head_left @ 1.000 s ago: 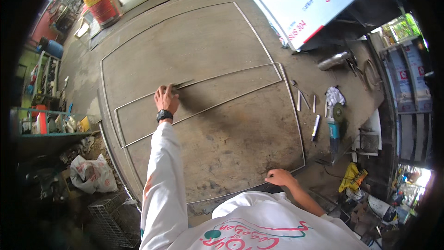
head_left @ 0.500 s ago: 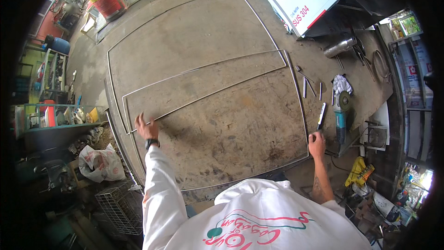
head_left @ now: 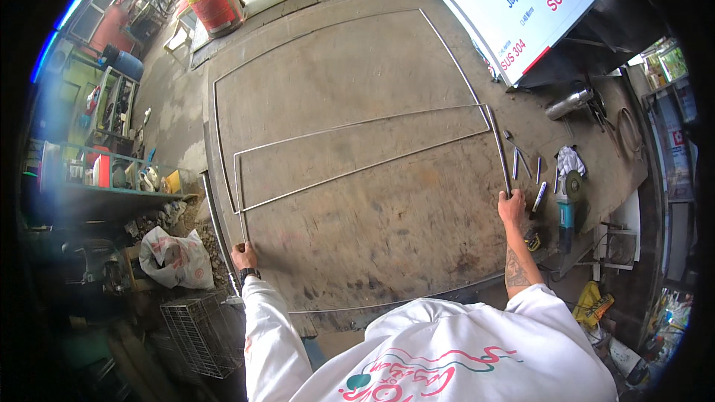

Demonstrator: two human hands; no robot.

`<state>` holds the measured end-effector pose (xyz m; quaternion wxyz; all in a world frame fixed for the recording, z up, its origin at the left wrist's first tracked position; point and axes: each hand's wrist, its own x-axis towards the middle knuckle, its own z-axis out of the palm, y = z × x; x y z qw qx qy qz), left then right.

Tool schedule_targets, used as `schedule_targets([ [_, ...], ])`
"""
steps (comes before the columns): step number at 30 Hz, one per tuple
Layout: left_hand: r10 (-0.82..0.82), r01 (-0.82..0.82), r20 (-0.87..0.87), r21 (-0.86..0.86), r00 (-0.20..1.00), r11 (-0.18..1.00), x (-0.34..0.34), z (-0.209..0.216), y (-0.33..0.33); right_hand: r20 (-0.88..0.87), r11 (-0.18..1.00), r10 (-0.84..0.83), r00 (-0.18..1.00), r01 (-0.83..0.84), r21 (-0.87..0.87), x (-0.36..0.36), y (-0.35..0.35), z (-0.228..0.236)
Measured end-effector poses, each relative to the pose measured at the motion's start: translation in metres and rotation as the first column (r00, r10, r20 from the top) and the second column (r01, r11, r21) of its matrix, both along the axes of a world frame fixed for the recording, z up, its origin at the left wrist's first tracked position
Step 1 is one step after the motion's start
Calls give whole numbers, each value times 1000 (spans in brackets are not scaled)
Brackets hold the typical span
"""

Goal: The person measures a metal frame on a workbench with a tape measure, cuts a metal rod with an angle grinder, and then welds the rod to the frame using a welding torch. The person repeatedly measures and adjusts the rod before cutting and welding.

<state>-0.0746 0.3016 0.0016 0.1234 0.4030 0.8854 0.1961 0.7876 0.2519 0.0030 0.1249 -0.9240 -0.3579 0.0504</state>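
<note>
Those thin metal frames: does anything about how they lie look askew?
Yes, slightly. Where the nearer frame overlaps the farther frame, the overlap is wider at left than at right, so they look unaligned; the wide lens may exaggerate it.

We are seeing soft light on the counter (head_left: 357, 208), blue glare far beyond the left grip (head_left: 244, 256), and curved, blackened edges.
</note>
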Motion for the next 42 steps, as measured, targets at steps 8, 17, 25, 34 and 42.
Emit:
schedule_targets([
  [8, 127, -249, 554, 150, 823, 957, -16, 7, -5, -821, 949, -113, 560, 306, 78, 34, 4, 6],
  [17, 73, -404, 689, 332, 721, 852, -25, 104, -3, -878, 818, 40, 478, 489, 304, 45, 42, 121],
  [25, -316, -392, 591, 765, 742, 511, -4, 255, 108, -532, 359, 747, 398, 432, 828, 76, 179, 257],
  [34, -676, -339, 715, 600, -178, 725, 34, 307, 15, -818, 807, 551, -163, 355, 473, 46, 126, 328],
  [42, 60, -167, 936, -1, 348, 986, -5, 127, -159, -961, 993, 108, 254, 18, 117, 116, -27, 133],
])
